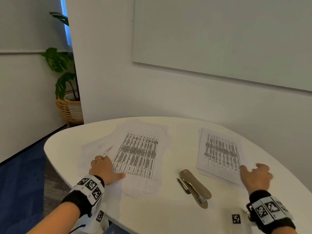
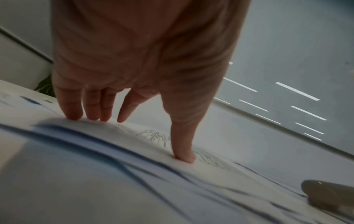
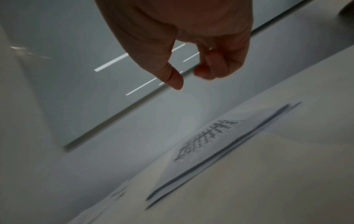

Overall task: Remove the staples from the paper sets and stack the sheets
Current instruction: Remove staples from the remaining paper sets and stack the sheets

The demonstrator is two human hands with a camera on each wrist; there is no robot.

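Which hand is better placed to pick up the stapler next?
Right, probably. The right hand hovers free beside the right paper pile, holding nothing, near the stapler. The left hand has its fingers pressed on the left pile.

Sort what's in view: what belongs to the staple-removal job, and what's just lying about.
Job:
left paper pile, pressed by the left hand
right paper pile, right hand beside it, holding nothing
stapler between the piles

Lying about:
potted plant in its wicker basket
wall board
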